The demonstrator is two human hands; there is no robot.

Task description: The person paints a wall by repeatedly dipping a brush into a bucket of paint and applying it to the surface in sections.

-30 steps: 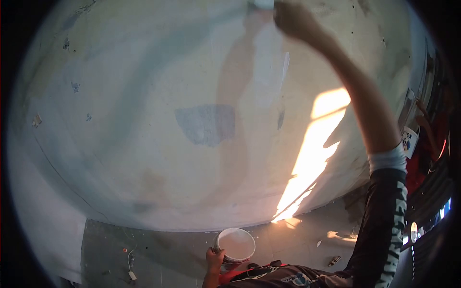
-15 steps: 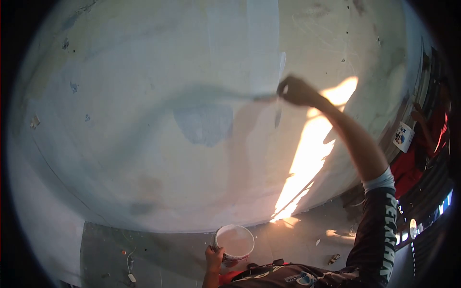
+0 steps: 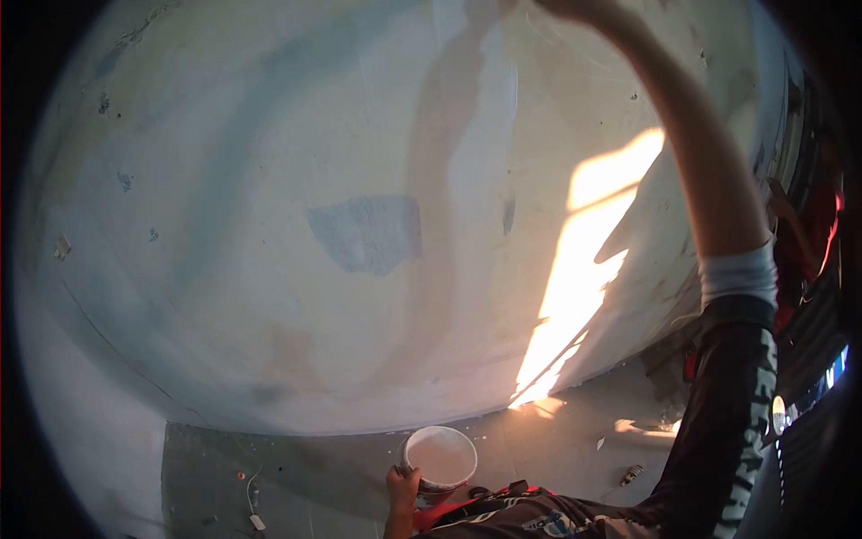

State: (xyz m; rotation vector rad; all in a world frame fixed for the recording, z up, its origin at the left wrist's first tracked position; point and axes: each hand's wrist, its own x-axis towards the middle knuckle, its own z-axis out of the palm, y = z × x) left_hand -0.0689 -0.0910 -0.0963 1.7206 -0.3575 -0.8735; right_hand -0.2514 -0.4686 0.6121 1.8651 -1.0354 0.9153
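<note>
A white bucket (image 3: 440,456) with pale, pinkish-white stuff inside hangs low in front of my body. My left hand (image 3: 403,486) grips its rim at the left side, thumb over the edge. My right arm stretches up along the right, and my right hand (image 3: 570,7) is at the top edge of the view, close to the wall (image 3: 341,314). Its fingers are cut off by the frame and blurred, so whatever they hold is hidden. Under that arm the wall shows a bluish-grey patch (image 3: 368,234) and a smaller dark mark (image 3: 509,216).
Bright sunlight (image 3: 575,278) falls on the wall at right. On the grey floor (image 3: 323,476) lie a white cable with a plug (image 3: 256,519) and a small dark object (image 3: 632,474). Another person in red (image 3: 815,225) is at the far right.
My right hand has moved up the wall to the top edge of the view, and its shadow rose too. My left hand still holds the bucket. The white container by the other person no longer shows.
</note>
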